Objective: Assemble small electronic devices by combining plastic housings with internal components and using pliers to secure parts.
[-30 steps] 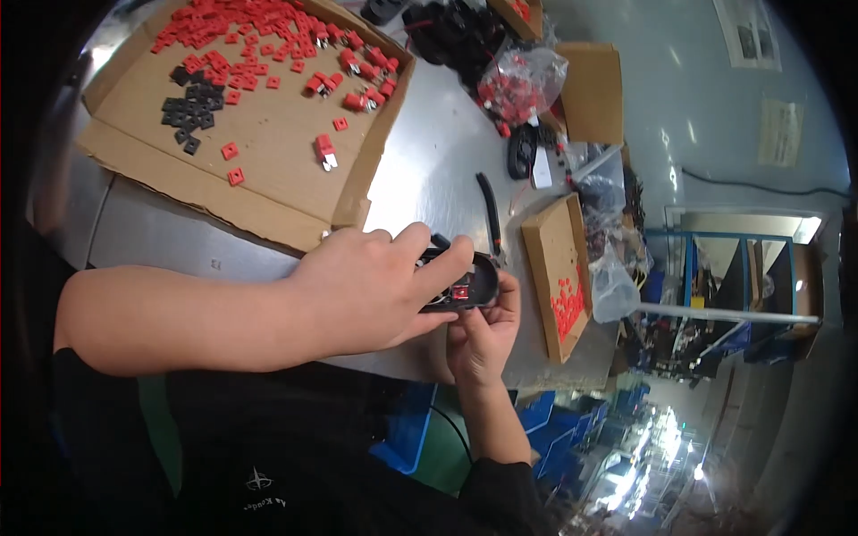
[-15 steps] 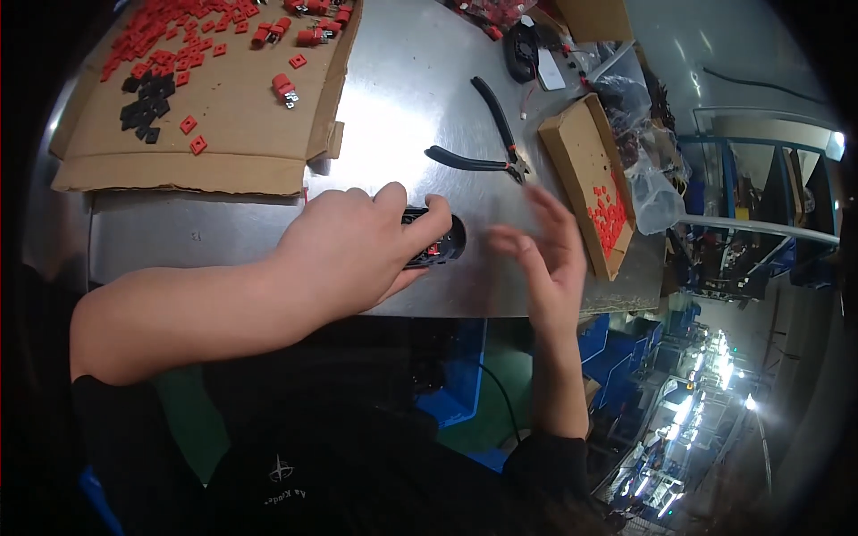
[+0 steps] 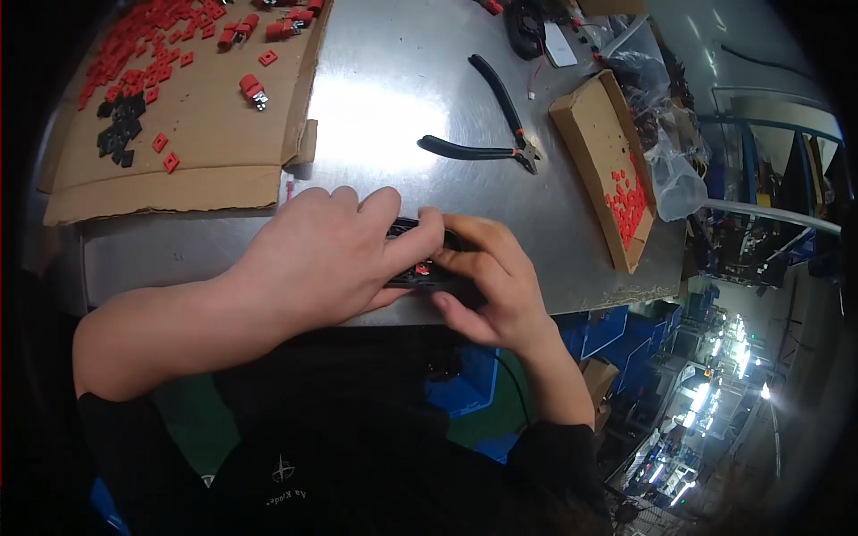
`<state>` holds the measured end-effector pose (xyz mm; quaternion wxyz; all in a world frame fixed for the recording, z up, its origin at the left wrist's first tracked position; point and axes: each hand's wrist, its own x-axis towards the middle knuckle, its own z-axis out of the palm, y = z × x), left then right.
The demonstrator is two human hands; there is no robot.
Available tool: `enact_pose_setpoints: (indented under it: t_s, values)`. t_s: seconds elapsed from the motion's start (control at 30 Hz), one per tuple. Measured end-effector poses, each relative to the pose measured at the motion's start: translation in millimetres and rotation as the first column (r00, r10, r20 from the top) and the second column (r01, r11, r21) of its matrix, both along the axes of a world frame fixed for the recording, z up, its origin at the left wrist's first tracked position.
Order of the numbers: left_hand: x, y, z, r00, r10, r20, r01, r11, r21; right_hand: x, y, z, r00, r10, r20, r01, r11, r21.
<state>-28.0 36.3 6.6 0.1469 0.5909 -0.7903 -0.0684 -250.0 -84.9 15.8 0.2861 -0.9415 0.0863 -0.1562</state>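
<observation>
Near the lower edge are the person's black sleeves [image 3: 554, 456]. Beyond them, both hands meet over a small black case [image 3: 435, 277], held just above the near edge of the tabletop [image 3: 384, 116]. The left hand [image 3: 331, 246] is closed around the case's left part, fingers bent across its top. The right hand [image 3: 496, 281] is half curled at the right end, fingertips at the case and thumb slightly spread below; whether it grips cannot be told. Between them, a red piece [image 3: 423, 268] shows inside the case.

Farther off, to the left, a cardboard tray [image 3: 210, 125] holds red squares [image 3: 125, 49] and a cluster of black squares [image 3: 121, 127]. Black-handled pliers [image 3: 498, 92] lie spread open beyond the right hand. To their right, a narrow cardboard box [image 3: 590, 129] holds small red pieces [image 3: 627, 204].
</observation>
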Motion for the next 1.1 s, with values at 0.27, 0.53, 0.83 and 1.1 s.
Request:
enact_pose_setpoints:
  t_s: [0.27, 0.53, 0.83, 1.1]
  values:
    - [3, 0, 8, 0.999, -0.035, -0.005, 0.035, 0.997, 0.062, -11, 8, -26, 0.991, -0.081, 0.108, 0.071, 0.993, 0.092]
    - [-4, -8, 9, 1.000, -0.018, 0.025, 0.015, 0.994, 0.108, 10, -8, -21, 1.000, -0.027, -0.016, 0.029, 0.993, 0.115]
    - [0, 1, 2, 0.996, 0.023, -0.083, -0.018, 0.999, 0.051, 9, -36, 13, 0.991, 0.098, -0.096, -0.064, 0.949, 0.310]
    - [-6, -2, -6, 0.990, 0.061, -0.124, -0.066, 0.997, -0.040, 172, -50, 61, 0.976, 0.214, 0.045, -0.201, 0.959, -0.198]
